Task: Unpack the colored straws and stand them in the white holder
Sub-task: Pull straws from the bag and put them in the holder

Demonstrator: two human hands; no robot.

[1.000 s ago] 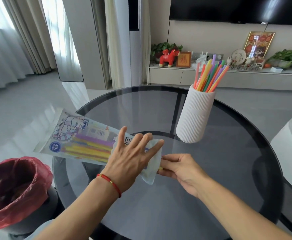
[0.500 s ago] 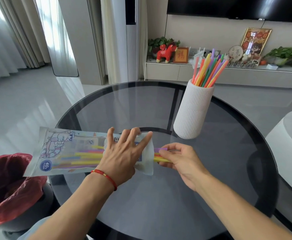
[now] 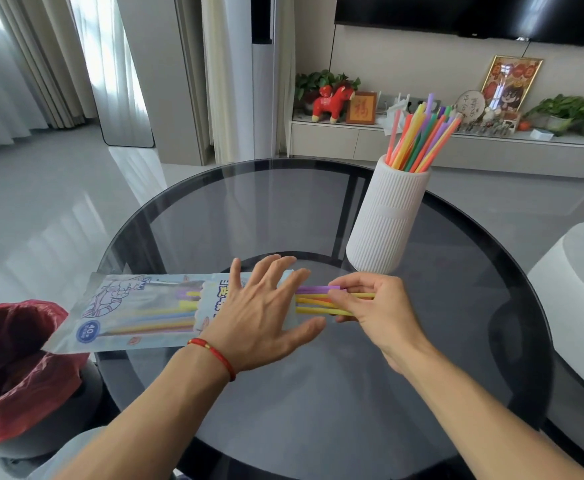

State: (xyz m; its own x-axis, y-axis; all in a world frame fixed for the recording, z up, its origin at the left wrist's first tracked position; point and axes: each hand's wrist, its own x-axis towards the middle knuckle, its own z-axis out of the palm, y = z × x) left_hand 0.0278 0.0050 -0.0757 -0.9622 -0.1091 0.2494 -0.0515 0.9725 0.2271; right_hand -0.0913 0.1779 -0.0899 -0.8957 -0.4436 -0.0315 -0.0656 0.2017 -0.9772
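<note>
A printed plastic straw packet (image 3: 138,311) lies flat across the left of the round glass table (image 3: 318,403), its mouth pointing right. My left hand (image 3: 262,317) presses flat on the packet's open end, fingers spread. My right hand (image 3: 373,306) pinches a small bunch of colored straws (image 3: 314,299), purple, yellow and orange, that stick out of the mouth. More straws show through the packet's film. The ribbed white holder (image 3: 384,216) stands upright behind my right hand, with several colored straws (image 3: 418,140) leaning in it.
A bin lined with a red bag (image 3: 13,372) sits on the floor by the table's left edge. A white rounded seat (image 3: 577,289) is at the right. A low cabinet (image 3: 456,147) with ornaments and plants runs along the far wall.
The packet has turned from slanted to level along the table. My right hand has drawn the straw bunch further right out of the mouth, while my left hand stays pressed on the packet.
</note>
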